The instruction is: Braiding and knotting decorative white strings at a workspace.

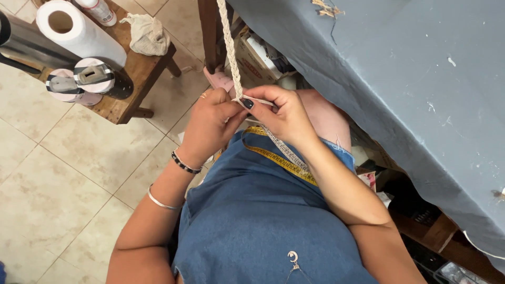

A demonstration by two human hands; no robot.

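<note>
Head view, braided cord (229, 47): a cream, plaited rope, thick and knobbly, running taut from the top edge of the picture down to the hands; its long axis is nearly vertical, leaning slightly to the right as it descends.
Cord's lower end: it stops between the two hands, above the person's lap, where loose strands splay out flat under the fingertips.
Left hand (210, 123): closed around the strands from the left, fingers curled tight, pinching the end of the cord; a ring shows on one finger.
Right hand (281, 113): thumb and forefinger narrow to a pinch on a strand at the braid's end; the thumbnail is painted dark.
Wrists: a black beaded bracelet (185, 164) and a thin silver bangle (163, 202) sit on the left forearm.
Tape measure (284, 158): yellow and white, soft, lying slantwise across the blue denim garment (252, 221) under the hands.
Wooden stool (138, 68): low, brown, left of the hands, carrying a white paper roll (79, 29), two rolls of tape (79, 81) and a crumpled cloth (148, 34).
Grey-blue cloth (410, 89): matte, flecked with lint, draped over a table on the right.
Floor (68, 173): beige mottled tiles.
</note>
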